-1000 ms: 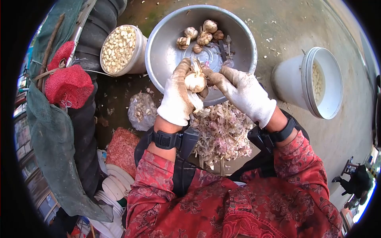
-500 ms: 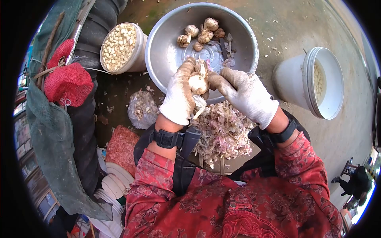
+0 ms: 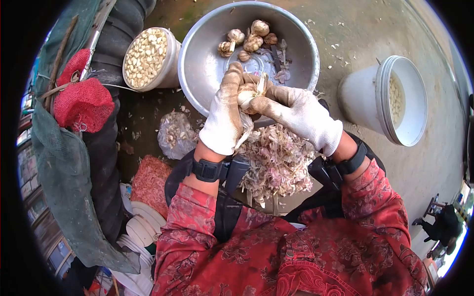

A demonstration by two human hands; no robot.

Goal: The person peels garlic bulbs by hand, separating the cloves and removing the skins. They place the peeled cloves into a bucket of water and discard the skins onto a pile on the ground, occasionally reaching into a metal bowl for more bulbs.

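Bulb [image 3: 245, 98] gripped over the near side of the basin [image 3: 201, 56]

Position: from where I stand, one garlic bulb sits between the two gloved hands, in line with the basin's near rim; its height above the metal I cannot tell.

Grip: fingers of the left hand [image 3: 223, 116] are closed around the bulb's left side. Fingers and thumb of the right hand [image 3: 302, 114] pinch its right side, next to a pale stub, probably the neck [image 3: 262, 83]. Glove fingers are stained brown and hide much of the bulb.

Handling (judged): light, easily borne by one hand. Cloves within likely firm, bruising if squeezed hard. Outer skin dry and papery, apt to tear and slide under cloth. Best hold: cup the round body from the left, pinch near the neck from the right; loose skin alone would give poor purchase.

Nearby: more bulbs [image 3: 254, 43] lie at the basin's far side. Heaped skins [image 3: 279, 165] lie below the hands. Peeled cloves [image 3: 145, 56] fill a pail [image 3: 173, 64] at left.
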